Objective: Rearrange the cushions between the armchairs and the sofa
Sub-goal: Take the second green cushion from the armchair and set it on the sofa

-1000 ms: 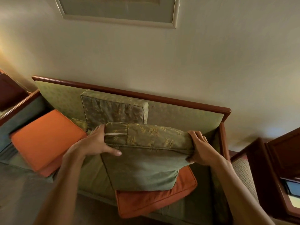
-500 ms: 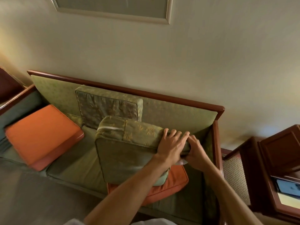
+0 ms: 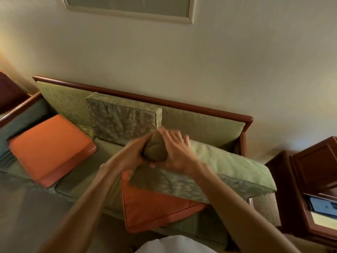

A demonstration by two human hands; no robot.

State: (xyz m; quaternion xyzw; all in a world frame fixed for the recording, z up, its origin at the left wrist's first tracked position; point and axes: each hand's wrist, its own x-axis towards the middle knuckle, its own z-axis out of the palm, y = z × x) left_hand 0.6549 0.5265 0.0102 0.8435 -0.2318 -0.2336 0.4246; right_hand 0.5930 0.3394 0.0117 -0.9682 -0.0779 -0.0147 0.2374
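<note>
A green patterned cushion (image 3: 215, 172) is held tilted above the right end of the sofa (image 3: 206, 123), stretching out past the sofa's right arm. My left hand (image 3: 135, 154) and my right hand (image 3: 176, 152) both grip its near left corner, which is bunched between them. Under it an orange cushion (image 3: 156, 207) lies flat on the seat. A second green cushion (image 3: 124, 121) leans upright against the backrest. Another orange cushion (image 3: 49, 148) lies on the left of the seat.
A dark wooden side table (image 3: 310, 183) with a glass top stands right of the sofa. A wooden armrest (image 3: 16, 110) borders the left end. A framed picture (image 3: 131, 8) hangs on the wall above.
The green cushion has swung from standing on its edge to a tilted position reaching rightward. Both hands have shifted from its right side to its left corner.
</note>
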